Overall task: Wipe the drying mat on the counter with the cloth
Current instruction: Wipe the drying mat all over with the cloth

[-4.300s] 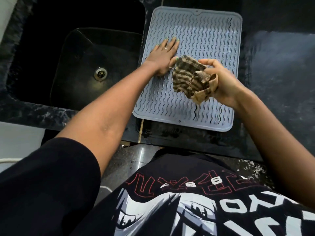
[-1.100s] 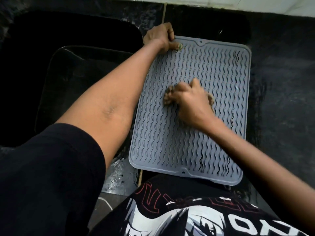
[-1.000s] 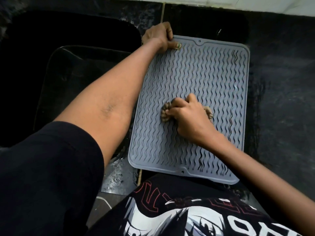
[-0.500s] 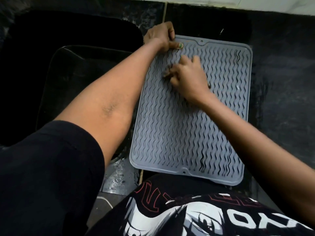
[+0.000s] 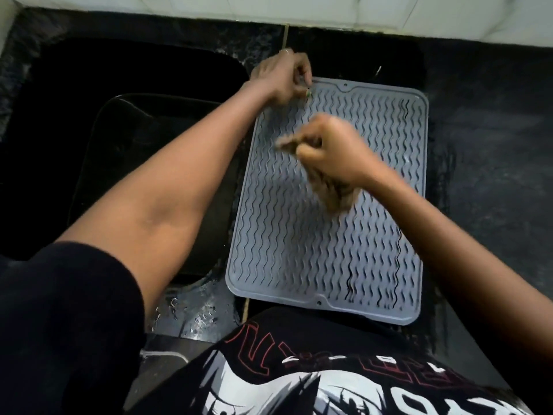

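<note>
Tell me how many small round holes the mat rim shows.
2: one hole in the far rim of the mat, one hole in the near rim. Hands may hide others.

A dark sink (image 5: pixel 125 163) sits left in the black counter (image 5: pixel 484 145), water drops (image 5: pixel 191 316) near its front edge, white wall (image 5: pixel 299 10) behind

One head-worn camera looked steeply down from close above the counter (image 5: pixel 484 151). Its wide view took in the drying mat (image 5: pixel 299 250) at centre, the sink (image 5: pixel 125 139) at left, and the wearer's shirt (image 5: pixel 299 378) below.
</note>
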A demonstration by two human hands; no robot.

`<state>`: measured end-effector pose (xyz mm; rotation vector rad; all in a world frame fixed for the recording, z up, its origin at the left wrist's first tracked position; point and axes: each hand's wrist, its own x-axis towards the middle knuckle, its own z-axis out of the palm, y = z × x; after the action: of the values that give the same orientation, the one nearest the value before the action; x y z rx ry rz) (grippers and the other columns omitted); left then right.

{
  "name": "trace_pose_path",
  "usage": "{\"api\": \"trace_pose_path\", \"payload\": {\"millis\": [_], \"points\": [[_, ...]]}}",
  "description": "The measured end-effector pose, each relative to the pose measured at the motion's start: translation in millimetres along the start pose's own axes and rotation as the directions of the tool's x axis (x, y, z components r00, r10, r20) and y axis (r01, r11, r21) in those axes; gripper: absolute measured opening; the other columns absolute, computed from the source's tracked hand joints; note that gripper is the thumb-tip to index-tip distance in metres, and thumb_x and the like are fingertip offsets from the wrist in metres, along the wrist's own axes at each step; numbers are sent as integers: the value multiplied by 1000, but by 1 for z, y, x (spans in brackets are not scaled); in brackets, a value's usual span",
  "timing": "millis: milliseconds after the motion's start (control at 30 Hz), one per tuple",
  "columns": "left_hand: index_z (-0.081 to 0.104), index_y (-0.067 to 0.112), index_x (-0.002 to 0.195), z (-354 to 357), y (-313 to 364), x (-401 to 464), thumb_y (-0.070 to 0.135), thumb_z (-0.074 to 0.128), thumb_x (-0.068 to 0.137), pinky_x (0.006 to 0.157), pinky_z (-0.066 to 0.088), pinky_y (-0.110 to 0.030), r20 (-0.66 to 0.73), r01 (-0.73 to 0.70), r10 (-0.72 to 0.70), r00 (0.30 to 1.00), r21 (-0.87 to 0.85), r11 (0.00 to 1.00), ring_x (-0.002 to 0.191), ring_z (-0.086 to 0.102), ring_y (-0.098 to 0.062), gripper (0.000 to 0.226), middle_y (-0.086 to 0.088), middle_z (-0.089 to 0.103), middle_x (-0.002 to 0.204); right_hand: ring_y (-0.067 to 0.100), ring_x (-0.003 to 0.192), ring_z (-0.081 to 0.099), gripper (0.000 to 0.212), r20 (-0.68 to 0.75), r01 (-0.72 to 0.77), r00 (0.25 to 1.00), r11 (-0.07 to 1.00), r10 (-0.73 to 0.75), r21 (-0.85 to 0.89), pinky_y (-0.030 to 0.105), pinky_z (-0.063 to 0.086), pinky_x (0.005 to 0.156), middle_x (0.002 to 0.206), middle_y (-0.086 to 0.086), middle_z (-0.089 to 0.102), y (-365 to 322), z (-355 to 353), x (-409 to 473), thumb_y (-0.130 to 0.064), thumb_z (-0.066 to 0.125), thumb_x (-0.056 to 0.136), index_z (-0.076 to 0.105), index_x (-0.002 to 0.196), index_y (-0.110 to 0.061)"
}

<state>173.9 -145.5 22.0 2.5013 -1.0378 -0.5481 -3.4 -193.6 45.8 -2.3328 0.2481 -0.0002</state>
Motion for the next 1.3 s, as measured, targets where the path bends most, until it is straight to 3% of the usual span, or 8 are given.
{"api": "trace_pose_path", "payload": {"millis": [100, 167, 300, 633, 733, 833, 967, 1300], "points": [[64, 30, 100, 7, 0, -13, 31, 57, 92, 86, 48, -32, 166, -8, 6, 986, 16, 1000, 103, 60, -20, 11, 3, 63, 107, 31, 106, 48, 29, -132, -99, 989, 940, 58, -325, 41, 43, 85, 120, 11, 54, 24, 14, 37, -26, 57, 85, 65, 113, -23], [60, 28, 97, 15, -1, -19, 30, 51, 96, 83, 45, -32, 206, 7, -7, 979, 0, 1000, 100, 57, -21, 9, 1, 61, 105, 34, 111, 41, 31, -115, -128, 990, 896, 87, -425, 40, 39, 87, 127, 13, 49, 32, 28, 40, -25, 56, 86, 63, 114, -14], [58, 27, 100, 21, 1, -21, 29, 52, 96, 78, 39, -28, 163, 41, -35, 986, -33, 999, 92, 52, -15, 8, 2, 58, 103, 30, 103, 47, 29, -79, -41, 997, 909, 9, -414, 38, 42, 83, 118, 11, 53, 19, 50, 0, -27, 59, 84, 65, 107, -10], [57, 21, 109, 27, 8, -30, 28, 51, 97, 93, 38, -31, 85, -7, 3, 996, 48, 999, 114, 52, -24, 15, -6, 59, 122, 20, 80, 57, 22, 335, 123, 941, 968, -44, -217, 31, 51, 63, 91, -1, 53, -25, 66, -101, -27, 59, 84, 69, 102, -19], [51, 19, 120, 33, 0, -40, 34, 59, 91, 105, 31, -38, 84, -51, 44, 995, 81, 995, 128, 38, -27, 34, -9, 45, 135, 4, 74, 55, 20, 105, 39, 994, 998, -33, -56, 19, 46, 60, 91, -7, 56, -14, 41, -64, -27, 59, 85, 65, 103, -35], [43, 23, 133, 41, -14, -55, 28, 59, 89, 111, 26, -41, 79, -72, 67, 995, 66, 995, 135, 28, -27, 47, -8, 35, 143, 16, 98, 51, 27, -181, -20, 983, 971, -24, -238, 31, 46, 80, 114, 4, 58, 4, 36, -22, -24, 56, 86, 65, 112, -27], [48, 29, 137, 41, -22, -61, 24, 59, 92, 115, 29, -37, 15, -39, 42, 999, -147, 988, 132, 37, -19, 47, -2, 44, 139, 31, 107, 42, 33, -33, 49, 996, 808, -85, -587, 41, 41, 82, 128, 10, 51, 14, 56, -13, -23, 46, 91, 60, 119, -11], [45, 29, 139, 40, -17, -67, 23, 62, 91, 117, 26, -36, 3, -24, 24, 1000, -129, 991, 134, 34, -17, 51, 0, 43, 141, 26, 95, 49, 28, 292, 219, 950, 898, -108, -382, 39, 50, 69, 105, 8, 53, -40, 102, -141, -22, 50, 87, 63, 106, -7]]}}
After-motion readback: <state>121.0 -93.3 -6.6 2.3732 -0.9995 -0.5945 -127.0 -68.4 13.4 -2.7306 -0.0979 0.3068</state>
